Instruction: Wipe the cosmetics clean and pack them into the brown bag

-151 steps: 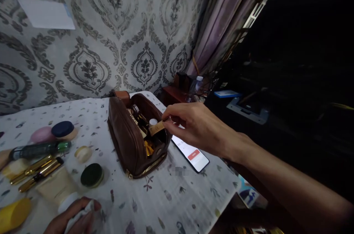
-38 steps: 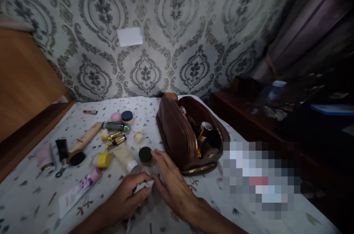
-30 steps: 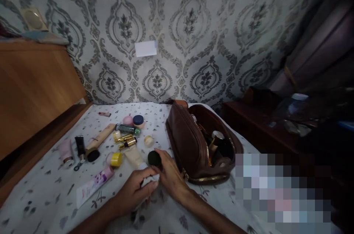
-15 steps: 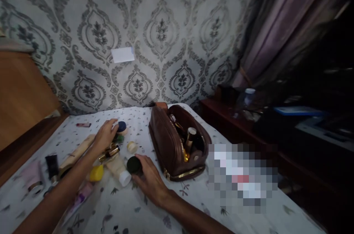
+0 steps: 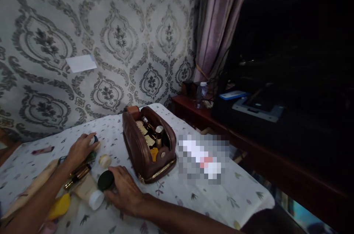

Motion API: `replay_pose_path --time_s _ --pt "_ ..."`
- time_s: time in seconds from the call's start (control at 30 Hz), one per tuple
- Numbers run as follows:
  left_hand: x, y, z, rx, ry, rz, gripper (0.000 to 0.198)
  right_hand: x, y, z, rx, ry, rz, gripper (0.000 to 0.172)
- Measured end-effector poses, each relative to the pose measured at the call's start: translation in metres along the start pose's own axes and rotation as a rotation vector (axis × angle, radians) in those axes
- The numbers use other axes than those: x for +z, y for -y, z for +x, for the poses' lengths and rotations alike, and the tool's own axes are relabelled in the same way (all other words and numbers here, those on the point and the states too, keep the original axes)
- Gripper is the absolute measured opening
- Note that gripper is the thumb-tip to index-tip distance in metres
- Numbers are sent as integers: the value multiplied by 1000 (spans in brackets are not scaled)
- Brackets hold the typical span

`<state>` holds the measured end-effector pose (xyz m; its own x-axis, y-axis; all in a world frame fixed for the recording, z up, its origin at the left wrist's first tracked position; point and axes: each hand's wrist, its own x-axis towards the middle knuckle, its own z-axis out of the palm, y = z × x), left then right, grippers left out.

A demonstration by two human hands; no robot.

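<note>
My left hand (image 5: 80, 149) has its fingers closed over a small jar with a dark blue lid (image 5: 95, 139), most of which they hide. Thumb and fingers of my right hand (image 5: 125, 191) grip a jar with a dark green lid (image 5: 106, 180) from its right side. Between the hands lies a small cream-coloured jar (image 5: 105, 160). A beige tube with a white cap (image 5: 96, 199) and a shiny gold-and-brown bottle (image 5: 77, 175) rest below my left hand. To the right stands a brown leather toiletry bag (image 5: 132, 145), unzipped, with several cosmetics inside.
A yellow item (image 5: 59, 206), a long beige item (image 5: 33, 186) and a small reddish tube (image 5: 42, 150) lie on the patterned bedsheet (image 5: 193, 204). A blurred-out object (image 5: 203, 158) is right of the bag. Beyond, a dark red ledge (image 5: 188, 107) holds a plastic bottle (image 5: 201, 94).
The view has turned to the right, so everything sits further left. My left fingers now cover more of the blue-lidded jar. My right hand keeps its grip on the green-lidded jar.
</note>
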<state>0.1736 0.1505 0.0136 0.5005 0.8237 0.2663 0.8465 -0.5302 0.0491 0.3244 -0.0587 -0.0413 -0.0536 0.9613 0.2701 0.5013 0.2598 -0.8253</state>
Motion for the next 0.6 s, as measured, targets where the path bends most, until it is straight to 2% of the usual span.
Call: replay_pose_path --time_s 0.17,0.27,0.33,0.47,0.6 --pt "-20 -5 -11 8 -148 -189 58 1 -4 0 16 -6 9 63" --pt "-37 -13 -35 82 -132 -353 58 1 -4 -1 8 -24 30 73" --pt "-44 -18 -58 150 -118 -371 54 0 -3 -1 -3 -43 52 84" --pt "-43 -26 -107 289 -118 -258 48 -3 1 -1 -89 -43 42 98" --pt "-32 -29 -143 307 -150 -227 41 -3 1 -2 -232 -29 -92 90"
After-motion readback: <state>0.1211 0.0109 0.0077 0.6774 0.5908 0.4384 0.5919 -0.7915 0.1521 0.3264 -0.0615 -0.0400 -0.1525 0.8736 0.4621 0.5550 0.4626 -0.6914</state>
